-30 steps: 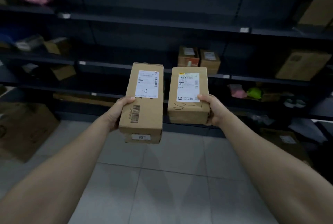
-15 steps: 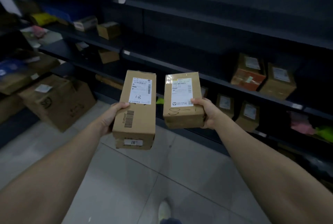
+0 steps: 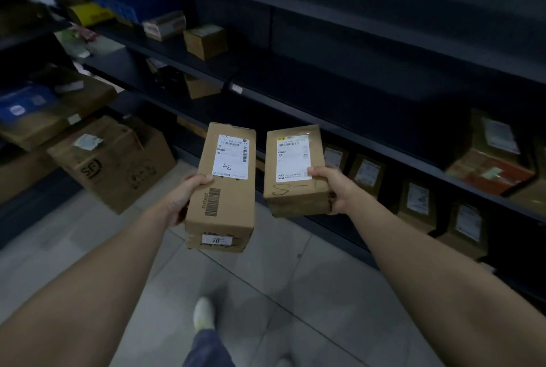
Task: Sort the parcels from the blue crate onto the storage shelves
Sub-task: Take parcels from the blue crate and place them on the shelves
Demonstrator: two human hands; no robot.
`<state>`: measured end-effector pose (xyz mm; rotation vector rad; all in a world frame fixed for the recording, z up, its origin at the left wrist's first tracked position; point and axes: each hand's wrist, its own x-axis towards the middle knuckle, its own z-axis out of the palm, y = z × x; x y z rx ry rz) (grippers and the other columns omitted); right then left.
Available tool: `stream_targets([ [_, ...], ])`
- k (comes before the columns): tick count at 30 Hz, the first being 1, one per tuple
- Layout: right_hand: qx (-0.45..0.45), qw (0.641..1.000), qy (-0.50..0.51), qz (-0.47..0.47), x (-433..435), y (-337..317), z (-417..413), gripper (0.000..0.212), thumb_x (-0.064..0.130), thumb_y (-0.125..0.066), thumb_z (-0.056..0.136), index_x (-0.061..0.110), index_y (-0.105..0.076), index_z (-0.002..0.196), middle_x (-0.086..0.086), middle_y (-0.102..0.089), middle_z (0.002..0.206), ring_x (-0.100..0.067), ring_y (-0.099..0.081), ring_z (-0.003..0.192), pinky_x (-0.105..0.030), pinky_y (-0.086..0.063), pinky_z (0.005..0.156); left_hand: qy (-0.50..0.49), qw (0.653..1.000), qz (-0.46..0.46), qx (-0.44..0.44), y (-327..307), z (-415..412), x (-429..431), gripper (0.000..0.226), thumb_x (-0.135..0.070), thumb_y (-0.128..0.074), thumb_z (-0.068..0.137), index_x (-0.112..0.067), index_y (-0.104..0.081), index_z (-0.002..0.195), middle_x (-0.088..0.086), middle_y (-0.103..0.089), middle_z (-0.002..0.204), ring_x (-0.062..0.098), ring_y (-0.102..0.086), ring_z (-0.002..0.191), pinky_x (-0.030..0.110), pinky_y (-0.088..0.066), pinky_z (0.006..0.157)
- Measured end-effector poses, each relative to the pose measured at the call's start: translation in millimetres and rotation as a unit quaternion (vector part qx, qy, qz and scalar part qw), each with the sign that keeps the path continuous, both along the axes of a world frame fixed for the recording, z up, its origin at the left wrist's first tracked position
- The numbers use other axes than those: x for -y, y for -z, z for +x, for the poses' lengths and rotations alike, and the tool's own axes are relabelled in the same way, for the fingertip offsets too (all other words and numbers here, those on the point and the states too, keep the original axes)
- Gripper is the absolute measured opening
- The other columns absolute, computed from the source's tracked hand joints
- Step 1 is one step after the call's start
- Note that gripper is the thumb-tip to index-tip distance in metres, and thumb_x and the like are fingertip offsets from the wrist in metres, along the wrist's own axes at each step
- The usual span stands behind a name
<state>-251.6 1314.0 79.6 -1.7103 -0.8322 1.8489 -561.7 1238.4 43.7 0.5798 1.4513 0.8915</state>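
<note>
Cardboard parcels: two, side by side, apart | left hand (image 3: 184, 199) grasps taller parcel (image 3: 226, 186) | right hand (image 3: 335, 189) grasps shorter parcel (image 3: 295, 170) | dark shelves (image 3: 369, 92) beyond.

Open shelf room ahead, lower shelf crowded

The middle shelf (image 3: 369, 106) is bare across a wide dark stretch beyond the two held parcels, blocked only at its right end by an orange-taped box (image 3: 493, 157) and at its left by a small carton (image 3: 204, 41). The lower shelf (image 3: 443, 251) is packed with a row of labelled boxes (image 3: 416, 201) standing close together, leaving no gap between them. The tiled floor (image 3: 266, 284) is free along the aisle; a big carton (image 3: 112, 163) juts into it at left. The left hand (image 3: 184, 198) and right hand (image 3: 335, 189) are each filled by a parcel.
</note>
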Motion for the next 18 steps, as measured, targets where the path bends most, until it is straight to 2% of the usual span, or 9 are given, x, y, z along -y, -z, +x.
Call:
stream_targets([
  [1,0.004,1.000,0.001,-0.010,-8,2,-9,0.068,0.031,-0.079,0.070,0.021,-0.049,0.129,-0.015,-0.068,0.111,-0.035,-0.066,0.095,-0.049,-0.057,0.069,0.009,1.000,-0.004,-0.003,2,-8,-11,0.053,-0.032,-0.061,0.085,-0.011,-0.047,0.131,0.017,-0.066,0.114,0.026,-0.066,0.085,0.033,-0.051,0.064],
  [3,0.013,1.000,-0.001,-0.022,-22,3,-30,0.043,0.031,-0.075,0.077,0.016,-0.059,0.115,-0.013,-0.070,0.101,-0.030,-0.067,0.088,-0.038,-0.057,0.063,0.035,0.999,-0.010,-0.015,7,-29,-35,0.058,-0.037,-0.065,0.080,-0.011,-0.049,0.130,0.017,-0.067,0.113,0.028,-0.067,0.088,0.035,-0.052,0.067],
  [5,0.015,0.999,-0.001,-0.037,-36,7,-49,0.028,0.031,-0.070,0.082,0.016,-0.064,0.105,-0.011,-0.070,0.096,-0.028,-0.066,0.086,-0.035,-0.055,0.062,0.058,0.998,-0.016,-0.022,11,-53,-60,0.072,-0.043,-0.074,0.068,-0.012,-0.049,0.129,0.019,-0.067,0.113,0.030,-0.067,0.093,0.038,-0.054,0.071],
  [7,0.005,0.998,0.005,-0.057,-50,13,-70,0.034,0.034,-0.071,0.080,0.015,-0.066,0.108,-0.011,-0.071,0.102,-0.029,-0.067,0.092,-0.038,-0.057,0.073,0.072,0.996,-0.028,-0.035,15,-75,-85,0.082,-0.047,-0.078,0.060,-0.015,-0.046,0.128,0.018,-0.067,0.112,0.033,-0.067,0.098,0.040,-0.055,0.074],
  [9,0.003,0.997,0.018,-0.078,-61,19,-91,0.035,0.036,-0.071,0.080,0.015,-0.066,0.108,-0.011,-0.071,0.105,-0.029,-0.066,0.095,-0.041,-0.055,0.082,0.079,0.995,-0.033,-0.046,19,-94,-108,0.072,-0.045,-0.074,0.069,-0.016,-0.043,0.127,0.018,-0.065,0.113,0.034,-0.065,0.101,0.043,-0.054,0.079],
  [11,0.001,0.995,0.035,-0.089,-69,25,-106,0.033,0.035,-0.070,0.081,0.015,-0.065,0.106,-0.011,-0.069,0.101,-0.028,-0.065,0.091,-0.039,-0.055,0.078,0.095,0.993,-0.045,-0.054,24,-110,-131,0.072,-0.049,-0.074,0.069,-0.017,-0.043,0.126,0.017,-0.066,0.112,0.034,-0.065,0.101,0.048,-0.052,0.088],
  [14,-0.008,0.994,0.061,-0.094,-81,32,-118,0.031,0.034,-0.068,0.084,0.016,-0.064,0.109,-0.010,-0.068,0.095,-0.026,-0.064,0.085,-0.035,-0.052,0.065,0.127,0.987,-0.074,-0.072,37,-128,-164,0.092,-0.059,-0.081,0.049,-0.023,-0.045,0.125,0.016,-0.068,0.110,0.036,-0.066,0.100,0.059,-0.048,0.091],
  [16,-0.005,0.993,0.078,-0.094,-90,39,-121,0.028,0.031,-0.069,0.084,0.017,-0.063,0.107,-0.009,-0.067,0.093,-0.026,-0.063,0.083,-0.032,-0.049,0.062,0.141,0.982,-0.098,-0.079,49,-133,-183,0.093,-0.060,-0.082,0.048,-0.022,-0.046,0.125,0.016,-0.068,0.111,0.037,-0.066,0.100,0.060,-0.047,0.090],
  [18,-0.006,0.992,0.094,-0.085,-103,46,-121,0.036,0.029,-0.072,0.082,0.016,-0.063,0.114,-0.010,-0.069,0.095,-0.026,-0.065,0.084,-0.032,-0.052,0.061,0.160,0.977,-0.120,-0.079,56,-130,-200,0.090,-0.063,-0.080,0.048,-0.020,-0.054,0.122,0.015,-0.070,0.108,0.036,-0.066,0.101,0.059,-0.046,0.093],
])
